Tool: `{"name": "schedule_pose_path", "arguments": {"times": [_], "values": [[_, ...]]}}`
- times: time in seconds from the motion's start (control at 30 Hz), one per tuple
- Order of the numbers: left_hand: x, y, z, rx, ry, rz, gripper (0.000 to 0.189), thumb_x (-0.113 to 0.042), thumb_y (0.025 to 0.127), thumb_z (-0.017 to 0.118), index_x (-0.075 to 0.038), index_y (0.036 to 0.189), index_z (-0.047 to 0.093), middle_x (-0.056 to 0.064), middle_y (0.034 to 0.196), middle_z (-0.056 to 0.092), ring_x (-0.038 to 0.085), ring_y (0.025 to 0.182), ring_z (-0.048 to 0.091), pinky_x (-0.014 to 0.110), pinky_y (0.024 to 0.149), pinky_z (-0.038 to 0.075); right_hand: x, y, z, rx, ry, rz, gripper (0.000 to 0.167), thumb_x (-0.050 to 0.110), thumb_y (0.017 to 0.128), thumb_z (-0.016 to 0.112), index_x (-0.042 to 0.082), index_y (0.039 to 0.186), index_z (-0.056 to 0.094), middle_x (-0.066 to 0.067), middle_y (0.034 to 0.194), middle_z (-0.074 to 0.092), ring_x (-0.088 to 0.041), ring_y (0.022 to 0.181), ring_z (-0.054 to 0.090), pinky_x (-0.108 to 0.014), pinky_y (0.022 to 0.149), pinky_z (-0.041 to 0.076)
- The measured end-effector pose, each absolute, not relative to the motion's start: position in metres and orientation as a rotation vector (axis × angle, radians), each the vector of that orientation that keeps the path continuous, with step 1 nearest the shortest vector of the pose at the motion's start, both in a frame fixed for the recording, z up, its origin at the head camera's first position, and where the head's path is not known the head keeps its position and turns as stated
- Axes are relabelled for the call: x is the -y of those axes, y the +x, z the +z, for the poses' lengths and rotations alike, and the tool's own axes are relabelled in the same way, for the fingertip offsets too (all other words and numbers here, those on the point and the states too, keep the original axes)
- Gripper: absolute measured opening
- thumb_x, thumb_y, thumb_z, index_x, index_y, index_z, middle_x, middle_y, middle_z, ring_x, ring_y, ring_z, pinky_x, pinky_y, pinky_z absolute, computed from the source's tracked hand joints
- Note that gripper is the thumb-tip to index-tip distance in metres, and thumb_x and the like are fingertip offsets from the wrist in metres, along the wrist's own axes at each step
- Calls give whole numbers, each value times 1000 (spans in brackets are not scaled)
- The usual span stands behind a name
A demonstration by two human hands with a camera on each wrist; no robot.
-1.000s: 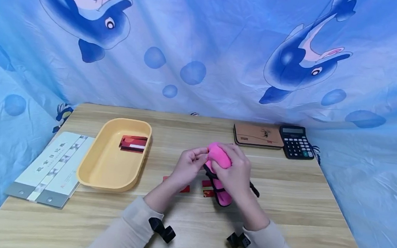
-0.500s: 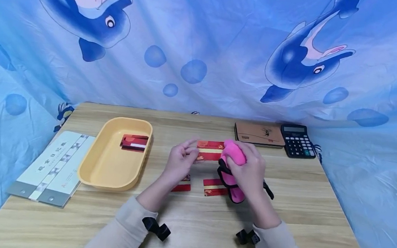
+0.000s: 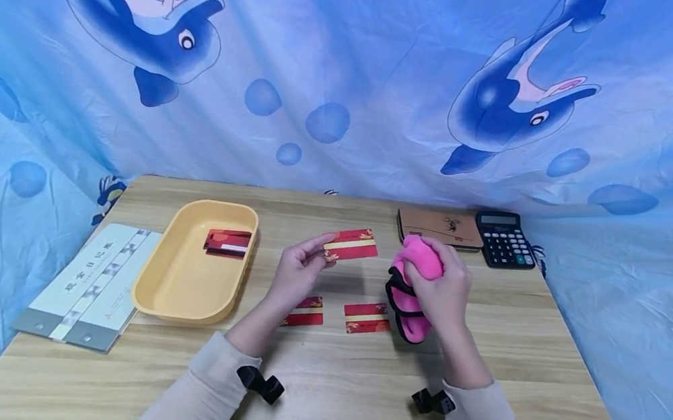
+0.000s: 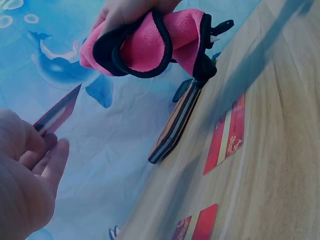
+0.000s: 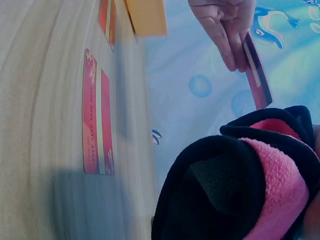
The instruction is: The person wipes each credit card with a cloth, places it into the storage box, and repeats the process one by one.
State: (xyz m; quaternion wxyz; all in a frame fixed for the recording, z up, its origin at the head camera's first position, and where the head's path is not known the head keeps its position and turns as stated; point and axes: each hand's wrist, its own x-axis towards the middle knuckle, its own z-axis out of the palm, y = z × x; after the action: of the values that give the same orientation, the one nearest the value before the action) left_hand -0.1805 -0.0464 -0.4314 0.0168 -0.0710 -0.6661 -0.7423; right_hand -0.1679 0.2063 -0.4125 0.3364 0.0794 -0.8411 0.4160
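In the head view, my left hand (image 3: 295, 270) pinches a red bank card (image 3: 351, 245) with a pale gold stripe by its left end, raised over the table. My right hand (image 3: 449, 288) grips a bunched pink cloth (image 3: 426, 258) with black edging, to the right of the card and apart from it. Below the hands, two similar red cards lie on the wood, one (image 3: 366, 318) in the middle and another (image 3: 307, 313) partly covered by my left forearm. The right wrist view shows the held card (image 5: 258, 75) nearly edge-on beyond the cloth (image 5: 282, 185).
A yellow tray (image 3: 183, 286) with several dark red cards (image 3: 228, 242) stands on the left, next to a grey-white folder (image 3: 86, 280). At the back right lie a brown zip wallet (image 3: 440, 225) and a black calculator (image 3: 505, 241). A blue dolphin-print curtain (image 3: 350, 69) hangs behind the table.
The hands have moved apart: the cloth went right in my right hand, uncovering the card that my left hand now holds tilted up. The middle card on the table shows more fully.
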Motion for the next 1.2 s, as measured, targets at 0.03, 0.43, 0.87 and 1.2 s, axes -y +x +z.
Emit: {"name": "schedule_pose_path", "arguments": {"times": [0.03, 0.43, 0.87, 1.2], "values": [[46, -181, -432, 2056, -209, -2299, 36, 7, 99, 53, -1, 132, 65, 18, 130, 65, 26, 110, 69, 30, 89, 59, -207, -168, -413, 2191, 213, 1092, 45, 6, 74, 87, 5, 117, 72, -16, 104, 72, -32, 88, 66, -43, 69, 51], [45, -187, -440, 1941, 139, -2457, 31, -14, 100, 64, 1, 127, 67, 22, 119, 70, 31, 92, 75, 35, 72, 63, -200, -164, -416, 2183, 318, 1157, 49, 4, 73, 88, 7, 119, 72, -11, 110, 73, -25, 91, 67, -35, 70, 54], [17, -172, -442, 2012, -9, -2627, 40, -5, 104, 56, 8, 141, 51, 28, 126, 65, 34, 104, 71, 38, 89, 59, -176, -173, -425, 2205, 413, 1045, 43, 9, 72, 88, 4, 113, 74, -12, 105, 73, -27, 86, 70, -43, 65, 58], [9, -169, -445, 2218, -238, -2301, 34, 0, 103, 52, 5, 136, 59, 19, 130, 65, 19, 108, 67, 19, 85, 56, -147, -165, -420, 2206, 544, 1079, 42, 13, 76, 87, 7, 115, 75, -10, 109, 73, -26, 90, 70, -41, 64, 59]]}}
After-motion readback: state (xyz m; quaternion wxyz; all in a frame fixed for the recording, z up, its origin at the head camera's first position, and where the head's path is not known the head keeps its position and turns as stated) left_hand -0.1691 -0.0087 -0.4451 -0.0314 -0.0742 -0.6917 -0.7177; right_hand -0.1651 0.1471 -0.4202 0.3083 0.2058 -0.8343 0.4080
